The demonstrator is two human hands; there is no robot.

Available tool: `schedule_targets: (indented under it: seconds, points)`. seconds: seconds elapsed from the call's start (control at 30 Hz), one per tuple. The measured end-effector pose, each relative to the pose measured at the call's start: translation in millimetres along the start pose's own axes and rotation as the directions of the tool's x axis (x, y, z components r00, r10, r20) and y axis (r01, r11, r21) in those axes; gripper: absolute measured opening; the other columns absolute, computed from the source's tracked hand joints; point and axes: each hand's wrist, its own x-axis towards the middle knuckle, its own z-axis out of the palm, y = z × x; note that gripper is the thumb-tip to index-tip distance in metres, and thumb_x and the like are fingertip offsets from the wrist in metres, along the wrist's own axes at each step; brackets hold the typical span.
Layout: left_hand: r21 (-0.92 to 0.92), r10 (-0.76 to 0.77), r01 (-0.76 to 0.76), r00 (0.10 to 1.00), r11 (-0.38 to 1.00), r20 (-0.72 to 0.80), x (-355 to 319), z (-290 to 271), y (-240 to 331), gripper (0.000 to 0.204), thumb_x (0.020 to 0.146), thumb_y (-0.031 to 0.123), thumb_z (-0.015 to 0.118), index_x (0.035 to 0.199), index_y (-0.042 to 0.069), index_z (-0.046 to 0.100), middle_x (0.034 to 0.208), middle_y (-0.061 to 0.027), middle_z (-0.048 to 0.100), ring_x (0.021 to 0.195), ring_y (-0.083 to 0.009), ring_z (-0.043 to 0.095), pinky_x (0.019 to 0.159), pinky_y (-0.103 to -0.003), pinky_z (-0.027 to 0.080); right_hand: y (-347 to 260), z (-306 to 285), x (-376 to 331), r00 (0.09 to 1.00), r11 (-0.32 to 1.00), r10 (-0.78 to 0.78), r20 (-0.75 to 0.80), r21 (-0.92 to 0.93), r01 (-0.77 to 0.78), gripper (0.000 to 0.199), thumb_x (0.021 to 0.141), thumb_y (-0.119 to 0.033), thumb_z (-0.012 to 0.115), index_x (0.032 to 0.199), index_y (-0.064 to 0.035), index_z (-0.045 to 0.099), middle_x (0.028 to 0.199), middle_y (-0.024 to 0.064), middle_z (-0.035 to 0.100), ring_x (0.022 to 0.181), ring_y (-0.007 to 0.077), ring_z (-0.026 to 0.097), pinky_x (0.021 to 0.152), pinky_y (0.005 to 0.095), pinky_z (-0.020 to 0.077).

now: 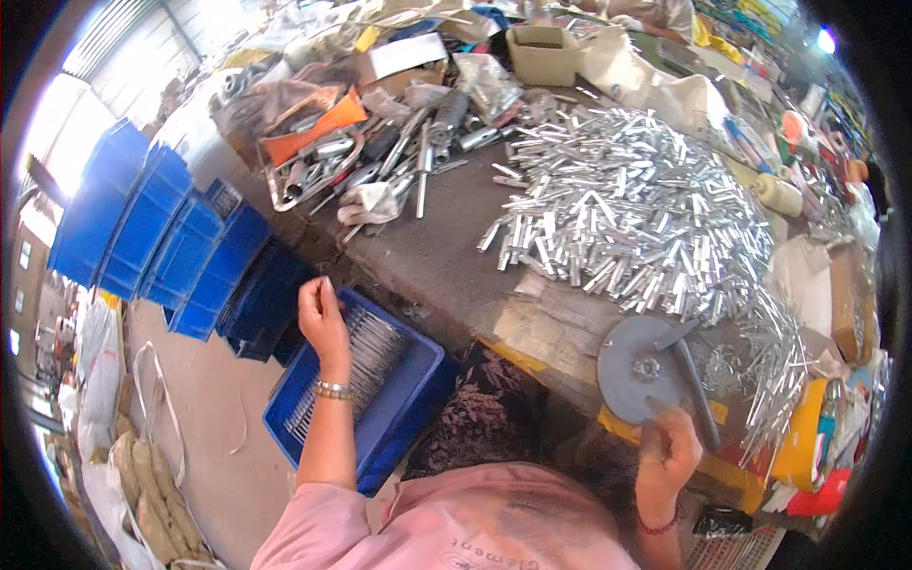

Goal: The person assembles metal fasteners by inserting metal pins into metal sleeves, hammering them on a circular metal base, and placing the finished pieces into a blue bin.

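Note:
My left hand [324, 319] is raised over the near edge of the table, above a blue plastic bin [410, 429]. Its fingertips are pinched together, and whatever may be between them is too small to make out. Inside the bin lie thin metal rods [372, 356] in neat rows. My right hand [669, 446] is at the front rim of a round grey disc [631, 369] with a dark curved bar [698, 394] at its side. The fingers of that hand are curled in a blurred pinch; their contents are hidden. Small metal pieces [727, 366] lie beside the disc.
A large heap of shiny metal tubes [627, 204] covers the table's right half. Tools and an orange funnel-like piece [313, 128] clutter the far left. Stacked blue bins [180, 237] stand at the left, a cardboard box [543, 55] at the back, a yellow container [800, 432] at the right.

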Motion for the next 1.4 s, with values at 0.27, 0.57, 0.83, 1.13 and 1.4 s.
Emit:
schedule_targets:
  seconds: [0.27,0.57,0.83,1.13,1.4]
  points:
    - [-0.176,0.374,-0.342,0.693,0.923,0.616,0.2,89.2,183.3,0.033,0.097,0.006,0.076,0.130,0.008,0.070,0.101,-0.0095,0.075,0.085,-0.0205,0.072,0.078,-0.034,0.057,7.8,-4.0,2.8,0.992,0.992,-0.128,-0.019,-0.007,0.128,0.018,0.090,0.004,0.076,0.108,0.0035,0.076,0.096,0.0117,0.077,0.075,0.0150,0.074,0.063,0.0288,0.0550]
    - [-0.008,0.156,-0.222,0.662,0.975,0.733,14.9,125.1,176.3,0.045,0.091,0.006,0.074,0.135,0.007,0.064,0.086,-0.0031,0.065,0.075,-0.0129,0.063,0.062,-0.028,0.053,-11.7,-86.9,1.7,0.993,0.977,-0.118,-0.011,-0.181,0.115,0.021,0.087,0.005,0.076,0.107,-0.0015,0.077,0.100,0.0139,0.077,0.080,0.0264,0.076,0.068,0.0351,0.0599]
    - [-0.397,0.098,0.419,0.577,0.817,0.811,-58.1,89.8,220.1,0.032,0.101,0.010,0.071,0.133,0.008,0.065,0.104,0.0016,0.066,0.090,-0.0126,0.073,0.073,-0.025,0.062,33.0,-127.4,28.6,0.951,0.805,-0.118,-0.287,-0.588,-0.078,0.032,0.087,-0.005,0.079,0.118,-0.0103,0.074,0.101,0.0110,0.074,0.087,0.0350,0.074,0.074,0.0421,0.0598]
    - [-0.432,0.356,0.216,0.316,0.876,0.879,-156.1,74.6,256.3,0.018,0.092,-0.004,0.082,0.107,0.004,0.077,0.098,0.0012,0.072,0.081,-0.0047,0.063,0.072,-0.022,0.051,39.4,-117.4,52.0,0.983,0.463,0.047,-0.179,-0.868,-0.180,0.042,0.091,-0.004,0.073,0.130,-0.0116,0.061,0.095,0.0163,0.076,0.089,0.0394,0.077,0.073,0.0494,0.0620]
    - [-0.538,0.566,-0.176,0.275,0.824,0.777,-156.8,75.7,254.9,0.017,0.090,0.001,0.084,0.106,0.003,0.078,0.095,-0.0066,0.069,0.079,-0.0172,0.065,0.069,-0.030,0.051,-4.0,-85.2,26.5,0.962,0.959,0.270,-0.035,0.096,-0.266,0.038,0.087,0.001,0.081,0.123,-0.0057,0.071,0.096,0.0145,0.077,0.083,0.0260,0.077,0.074,0.0348,0.0606]
